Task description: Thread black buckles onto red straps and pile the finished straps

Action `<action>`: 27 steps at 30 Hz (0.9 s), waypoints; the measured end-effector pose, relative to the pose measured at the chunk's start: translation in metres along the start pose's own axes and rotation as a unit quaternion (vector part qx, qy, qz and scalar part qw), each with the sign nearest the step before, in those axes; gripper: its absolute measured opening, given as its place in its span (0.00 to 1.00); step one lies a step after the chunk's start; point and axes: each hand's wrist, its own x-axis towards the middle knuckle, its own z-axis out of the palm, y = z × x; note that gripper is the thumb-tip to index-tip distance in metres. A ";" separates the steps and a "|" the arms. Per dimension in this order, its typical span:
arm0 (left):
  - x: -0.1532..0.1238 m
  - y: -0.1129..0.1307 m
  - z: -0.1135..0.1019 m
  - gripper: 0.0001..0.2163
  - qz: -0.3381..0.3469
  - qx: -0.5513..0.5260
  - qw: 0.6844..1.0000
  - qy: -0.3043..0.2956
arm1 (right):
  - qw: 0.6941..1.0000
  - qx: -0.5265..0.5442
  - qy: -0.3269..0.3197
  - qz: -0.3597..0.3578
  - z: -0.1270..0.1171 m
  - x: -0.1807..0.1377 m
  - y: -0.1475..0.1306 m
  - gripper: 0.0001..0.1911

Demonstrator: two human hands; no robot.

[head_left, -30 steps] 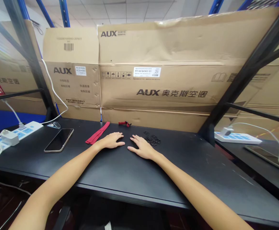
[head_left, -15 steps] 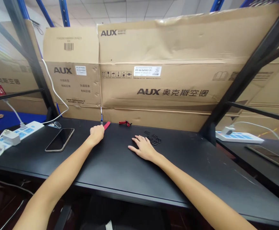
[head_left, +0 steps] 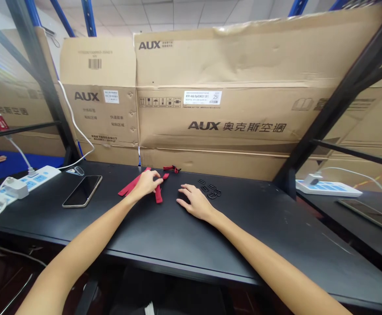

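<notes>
Gripping red strap (head_left: 158, 194) in left hand (head_left: 147, 183), right hand (head_left: 193, 202) flat beside black buckles (head_left: 209, 189), hands apart

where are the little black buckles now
In the head view, small black plastic buckles lie on the black tabletop just beyond the right hand.

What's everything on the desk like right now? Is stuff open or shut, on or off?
left hand: fingers curled, gripping
red fabric strap: bent under the left hand
right hand: open, flat on the black desk
black plastic buckles: loose in a small group
phone: lying flat, screen dark
power strip: white adapter plugged in
</notes>
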 end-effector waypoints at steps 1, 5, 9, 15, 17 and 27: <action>-0.001 0.001 0.006 0.12 0.009 -0.012 1.000 -0.015 | 1.000 -0.008 -0.001 0.007 0.001 0.000 0.001 0.19; -0.005 0.003 0.015 0.11 0.054 -0.012 0.998 -0.039 | 1.000 -0.006 -0.004 0.006 0.004 0.000 0.004 0.16; -0.003 0.003 0.001 0.12 0.170 0.030 0.984 -0.045 | 1.000 -0.014 0.021 0.010 0.008 0.000 0.008 0.16; -0.005 -0.002 -0.009 0.15 0.312 0.110 0.923 -0.197 | 0.999 -0.014 0.011 0.046 0.010 0.001 0.016 0.16; -0.006 -0.002 -0.005 0.12 0.312 0.121 0.919 -0.207 | 0.999 0.007 0.012 0.038 0.010 0.002 0.017 0.15; -0.013 0.014 0.020 0.09 0.292 0.124 0.938 -0.138 | 0.994 -0.035 0.023 0.105 0.013 0.003 0.019 0.14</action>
